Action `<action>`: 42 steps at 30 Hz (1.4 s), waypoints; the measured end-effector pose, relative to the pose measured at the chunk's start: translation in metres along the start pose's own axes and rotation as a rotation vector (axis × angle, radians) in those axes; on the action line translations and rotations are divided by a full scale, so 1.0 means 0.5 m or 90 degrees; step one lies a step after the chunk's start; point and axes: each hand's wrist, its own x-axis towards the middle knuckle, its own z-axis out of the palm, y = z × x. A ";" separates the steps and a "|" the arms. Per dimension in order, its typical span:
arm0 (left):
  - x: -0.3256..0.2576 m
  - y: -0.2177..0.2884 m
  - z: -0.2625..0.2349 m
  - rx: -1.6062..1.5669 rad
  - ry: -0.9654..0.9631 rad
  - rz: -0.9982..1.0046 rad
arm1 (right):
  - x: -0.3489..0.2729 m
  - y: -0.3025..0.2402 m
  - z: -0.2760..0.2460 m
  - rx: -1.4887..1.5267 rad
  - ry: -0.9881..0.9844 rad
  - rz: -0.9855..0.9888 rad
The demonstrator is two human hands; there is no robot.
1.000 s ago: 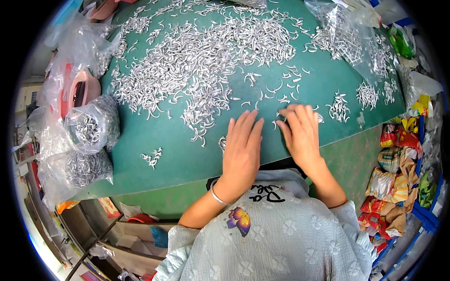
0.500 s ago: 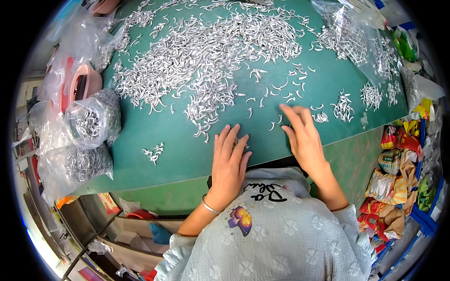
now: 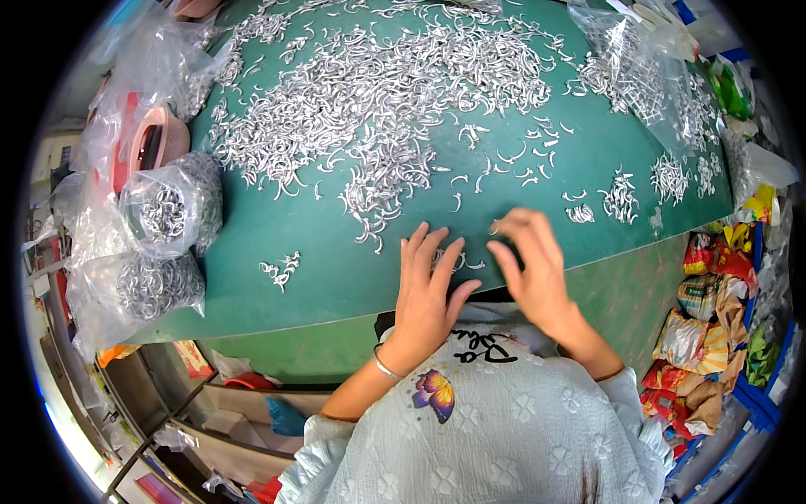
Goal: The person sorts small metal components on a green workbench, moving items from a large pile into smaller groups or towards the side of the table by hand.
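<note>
Two hands lay on the green table: left hand flat, fingers spread, half hiding small hooks; right hand curled, grip unclear. Bags at left held metal rings.

A heap of hooks lies on the table, bags of rings at its left edge.

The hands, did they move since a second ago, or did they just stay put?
Both moved. The left hand slid back toward the near edge of the green table and lies flat, fingers spread. The right hand also drew back a little, its fingertips on a few small silver hooks. Nothing clearly picked up. The big pile of hooks and the bags of rings stayed.
</note>
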 end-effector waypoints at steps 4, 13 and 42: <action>0.009 0.004 0.014 0.019 -0.003 0.006 | 0.008 0.008 0.007 -0.049 -0.063 -0.024; 0.012 0.006 0.021 0.033 -0.007 0.002 | 0.084 0.044 -0.040 -0.239 0.055 0.009; 0.013 -0.003 0.024 -0.028 0.045 0.000 | 0.027 0.034 -0.045 -0.193 0.006 0.039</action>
